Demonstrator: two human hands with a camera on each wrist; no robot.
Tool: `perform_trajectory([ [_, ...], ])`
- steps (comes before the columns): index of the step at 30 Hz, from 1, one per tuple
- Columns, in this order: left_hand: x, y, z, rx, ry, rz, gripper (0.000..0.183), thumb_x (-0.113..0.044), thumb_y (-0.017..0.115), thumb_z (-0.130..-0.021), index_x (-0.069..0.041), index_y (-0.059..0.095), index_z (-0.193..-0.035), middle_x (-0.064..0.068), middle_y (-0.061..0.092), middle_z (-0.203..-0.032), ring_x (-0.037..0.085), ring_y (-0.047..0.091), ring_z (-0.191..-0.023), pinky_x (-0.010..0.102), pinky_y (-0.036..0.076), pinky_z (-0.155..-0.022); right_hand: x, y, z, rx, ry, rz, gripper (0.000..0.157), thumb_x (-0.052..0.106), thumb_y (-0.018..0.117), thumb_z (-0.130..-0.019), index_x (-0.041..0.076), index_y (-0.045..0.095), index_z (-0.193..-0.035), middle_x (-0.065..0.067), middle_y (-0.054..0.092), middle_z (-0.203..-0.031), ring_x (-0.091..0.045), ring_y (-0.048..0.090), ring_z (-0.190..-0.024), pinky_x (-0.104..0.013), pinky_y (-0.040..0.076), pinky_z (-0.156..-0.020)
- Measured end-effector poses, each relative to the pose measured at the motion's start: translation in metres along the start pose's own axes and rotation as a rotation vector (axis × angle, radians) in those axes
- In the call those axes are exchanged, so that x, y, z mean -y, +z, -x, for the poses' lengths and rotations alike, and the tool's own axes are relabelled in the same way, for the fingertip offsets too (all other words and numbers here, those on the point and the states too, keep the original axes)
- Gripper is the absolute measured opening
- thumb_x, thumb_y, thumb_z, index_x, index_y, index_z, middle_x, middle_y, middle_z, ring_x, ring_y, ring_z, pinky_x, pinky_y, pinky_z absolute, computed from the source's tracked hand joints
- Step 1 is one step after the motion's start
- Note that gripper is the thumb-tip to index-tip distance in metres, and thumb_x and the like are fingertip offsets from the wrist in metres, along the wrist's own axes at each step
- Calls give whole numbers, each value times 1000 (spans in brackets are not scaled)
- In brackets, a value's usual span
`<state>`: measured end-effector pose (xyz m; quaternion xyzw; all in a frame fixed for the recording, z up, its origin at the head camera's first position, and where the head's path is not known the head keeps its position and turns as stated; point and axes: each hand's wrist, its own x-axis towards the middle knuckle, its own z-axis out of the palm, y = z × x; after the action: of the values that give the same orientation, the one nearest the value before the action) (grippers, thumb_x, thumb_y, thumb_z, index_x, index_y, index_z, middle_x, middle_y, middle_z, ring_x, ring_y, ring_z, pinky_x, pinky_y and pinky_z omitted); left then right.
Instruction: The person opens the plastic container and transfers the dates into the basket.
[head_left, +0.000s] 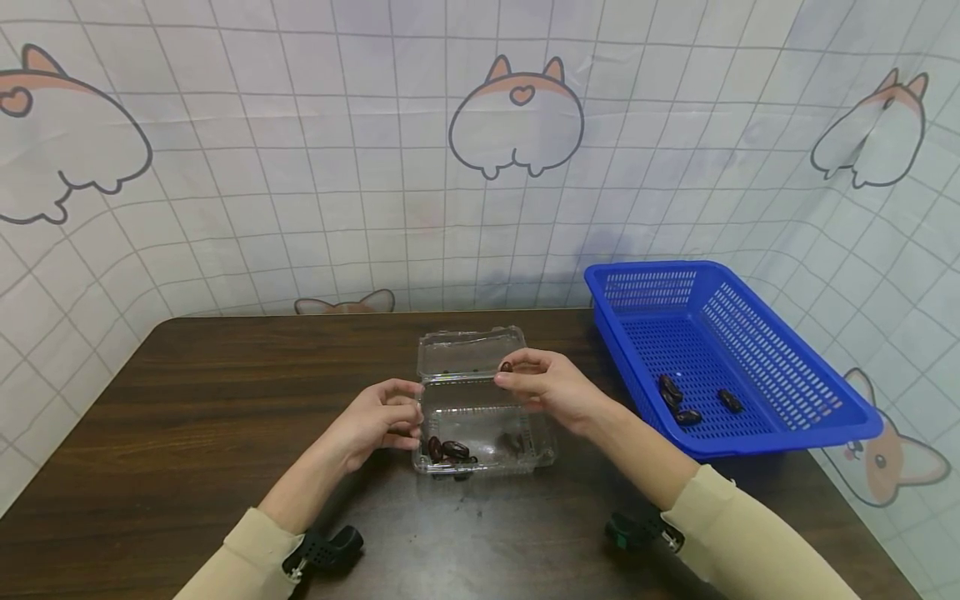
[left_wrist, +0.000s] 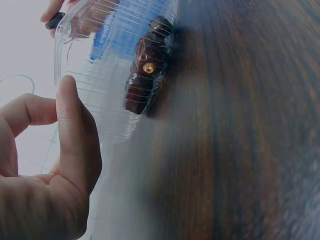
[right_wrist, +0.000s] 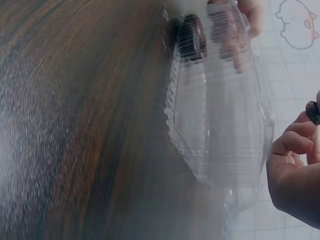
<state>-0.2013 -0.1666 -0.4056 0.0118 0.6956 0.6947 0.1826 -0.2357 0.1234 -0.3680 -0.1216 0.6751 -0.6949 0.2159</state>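
A clear plastic clamshell box (head_left: 480, 421) stands on the table, its lid (head_left: 468, 354) folded back. Several dark brown dates (head_left: 454, 450) lie at the left end of its base; the left wrist view shows these dates (left_wrist: 145, 67) through the wall. My left hand (head_left: 382, 421) holds the box's left rim, with the thumb (left_wrist: 72, 130) upright against the side. Above the right part of the box, my right hand (head_left: 551, 387) pinches one date (head_left: 506, 367) between thumb and fingertips. That date (right_wrist: 313, 112) is partly cut off in the right wrist view.
A blue plastic basket (head_left: 780, 437) stands to the right, with several dates (head_left: 678, 400) on its perforated floor. The dark wood table (head_left: 225, 392) meets a white grid-patterned curtain (head_left: 360, 208) at the back. Each wrist wears a black strap (head_left: 326, 548).
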Motion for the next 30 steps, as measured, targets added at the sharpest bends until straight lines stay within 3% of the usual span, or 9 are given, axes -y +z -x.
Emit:
perform_trajectory([
  [4, 0, 0, 0, 1, 1, -1, 52, 0, 59, -91, 8, 44, -141, 11, 60, -96, 18, 63, -74, 34, 63, -69, 3, -6, 4, -35, -24, -6, 7, 5, 68, -97, 9, 66, -102, 2, 58, -84, -12, 41, -64, -24, 28, -55],
  [13, -1, 0, -1, 1, 4, -7, 52, 0, 59, -92, 8, 44, -141, 11, 60, -95, 19, 63, -75, 34, 63, -69, 11, -18, 13, -133, -19, -10, 10, 7, 68, -97, 15, 70, -101, 4, 64, -85, -11, 49, -68, -22, 37, -57],
  [20, 0, 1, -1, 2, 3, -4, 52, 0, 59, -92, 8, 43, -141, 11, 60, -95, 18, 63, -75, 34, 63, -69, 20, -26, 20, -161, -29, 16, 8, 9, 68, -98, 11, 63, -104, 6, 60, -81, -9, 50, -68, -22, 36, -57],
  [30, -1, 0, 0, 3, 2, -6, 52, 0, 59, -92, 9, 43, -141, 12, 60, -97, 19, 63, -75, 34, 63, -70, 36, -35, 29, -195, -49, 31, 17, 11, 68, -98, 6, 57, -111, 4, 58, -85, -10, 46, -69, -22, 34, -58],
])
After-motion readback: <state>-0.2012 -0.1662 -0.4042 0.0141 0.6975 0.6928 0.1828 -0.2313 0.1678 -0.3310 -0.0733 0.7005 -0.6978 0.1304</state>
